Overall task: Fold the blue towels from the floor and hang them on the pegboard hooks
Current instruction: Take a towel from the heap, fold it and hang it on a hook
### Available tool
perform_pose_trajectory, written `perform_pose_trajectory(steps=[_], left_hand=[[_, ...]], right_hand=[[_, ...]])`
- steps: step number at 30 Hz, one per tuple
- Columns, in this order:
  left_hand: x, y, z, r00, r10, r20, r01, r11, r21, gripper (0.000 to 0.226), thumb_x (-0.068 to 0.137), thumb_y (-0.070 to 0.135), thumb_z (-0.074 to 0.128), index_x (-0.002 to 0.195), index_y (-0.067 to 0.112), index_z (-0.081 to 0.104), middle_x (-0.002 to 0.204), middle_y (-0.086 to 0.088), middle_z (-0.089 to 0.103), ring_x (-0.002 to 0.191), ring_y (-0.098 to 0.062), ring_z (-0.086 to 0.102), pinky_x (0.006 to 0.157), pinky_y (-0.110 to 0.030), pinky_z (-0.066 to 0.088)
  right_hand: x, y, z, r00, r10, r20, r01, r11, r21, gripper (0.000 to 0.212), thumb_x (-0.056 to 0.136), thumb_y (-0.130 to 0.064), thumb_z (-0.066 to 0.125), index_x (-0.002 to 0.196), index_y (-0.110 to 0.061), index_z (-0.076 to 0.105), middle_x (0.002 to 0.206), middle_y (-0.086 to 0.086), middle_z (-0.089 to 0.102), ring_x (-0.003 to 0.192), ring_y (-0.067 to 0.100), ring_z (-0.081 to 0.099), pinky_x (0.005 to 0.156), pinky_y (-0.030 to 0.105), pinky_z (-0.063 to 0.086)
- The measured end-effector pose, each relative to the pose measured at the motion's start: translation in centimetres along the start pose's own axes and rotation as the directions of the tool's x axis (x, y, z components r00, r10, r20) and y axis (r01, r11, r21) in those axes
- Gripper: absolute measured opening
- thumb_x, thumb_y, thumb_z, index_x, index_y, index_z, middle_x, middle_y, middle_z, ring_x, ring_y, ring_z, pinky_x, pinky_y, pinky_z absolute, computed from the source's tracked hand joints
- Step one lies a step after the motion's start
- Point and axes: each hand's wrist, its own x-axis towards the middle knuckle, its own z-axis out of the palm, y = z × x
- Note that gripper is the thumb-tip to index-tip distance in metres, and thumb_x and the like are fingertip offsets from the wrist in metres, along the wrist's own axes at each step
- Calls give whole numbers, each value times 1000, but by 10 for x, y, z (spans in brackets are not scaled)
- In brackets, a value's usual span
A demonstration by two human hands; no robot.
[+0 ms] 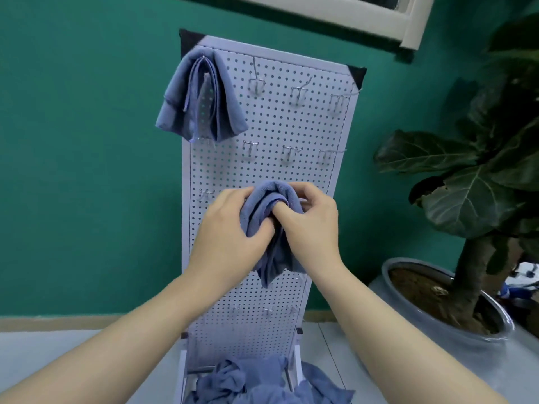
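A white pegboard [291, 118] stands upright against the green wall. One folded blue towel [201, 97] hangs from a hook at its top left. In front of the board's middle, my left hand [230, 228] and my right hand [309, 220] both grip a second folded blue towel [271, 199], its tail hanging down between my wrists. My right thumb is tucked into its folds. Bare metal hooks [256, 83] stick out in rows across the board. A heap of loose blue towels [262, 383] lies on the floor at the board's foot.
A large potted plant [472, 182] in a grey bowl [455, 333] stands close to the right of the board. A white window frame [350, 16] runs along the top. Pale floor spreads to the left and right of the heap.
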Motion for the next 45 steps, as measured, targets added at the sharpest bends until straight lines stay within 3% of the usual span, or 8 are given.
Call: perform_pose_trajectory(steps=[7,12,16,22,26,35,39,45], left_hand=[[82,32,-5,973,117,-200,-130,990,-52,27,87,11,65,108,25,76,102,15,69,99,-1,61,84,-3,39],[151,47,-16,958,65,-279,-105,986,-132,17,91,19,59,79,13,68,73,0,68,69,-15,54,71,-34,49],[199,58,-30,942,8,-334,-81,975,-205,36,90,15,56,57,26,48,48,18,46,56,-7,41,58,-26,36],[246,53,-35,939,-28,-343,-12,994,-113,22,91,14,56,71,5,50,59,6,40,51,-7,30,52,-24,29],[265,47,-32,951,-86,-298,56,993,-108,30,92,9,53,64,15,42,61,3,39,54,-10,32,52,-27,29],[287,31,-7,933,-231,-277,236,972,-16,34,99,4,45,68,17,42,67,-3,44,67,-27,39,56,-34,27],[290,12,7,919,-294,-262,278,956,-96,22,100,8,46,115,1,62,109,-20,65,84,-31,52,68,-31,36],[271,-10,16,944,-246,-221,214,964,-158,30,95,6,44,68,20,43,67,-1,45,69,-27,38,57,-33,29]], right_hand=[[68,-51,4,997,-59,-47,64,992,108,14,87,-4,69,90,-16,75,80,-8,75,69,-1,64,64,14,52],[120,-88,12,972,-231,-40,232,973,18,14,88,-11,65,86,-20,75,74,-15,71,70,1,62,68,20,50],[164,-114,22,942,-336,-25,332,939,-91,20,89,-8,60,94,-20,76,85,-10,74,82,9,66,70,23,52],[217,-122,39,931,-363,22,349,875,-337,23,90,-9,51,85,-27,64,79,-5,65,75,17,57,66,30,42],[239,-116,45,931,-362,43,344,831,-437,19,91,-9,48,89,-16,65,85,3,67,82,30,60,68,38,50],[264,-88,60,957,-287,37,272,850,-451,25,93,-6,49,72,-16,41,70,2,47,67,25,38,58,35,30],[264,-73,65,962,-268,57,266,864,-428,32,92,-6,49,67,-18,35,67,0,42,67,25,35,58,35,28],[252,-52,67,948,-312,67,310,850,-425,34,95,-9,49,66,-21,36,65,-3,42,61,19,37,53,35,25]])
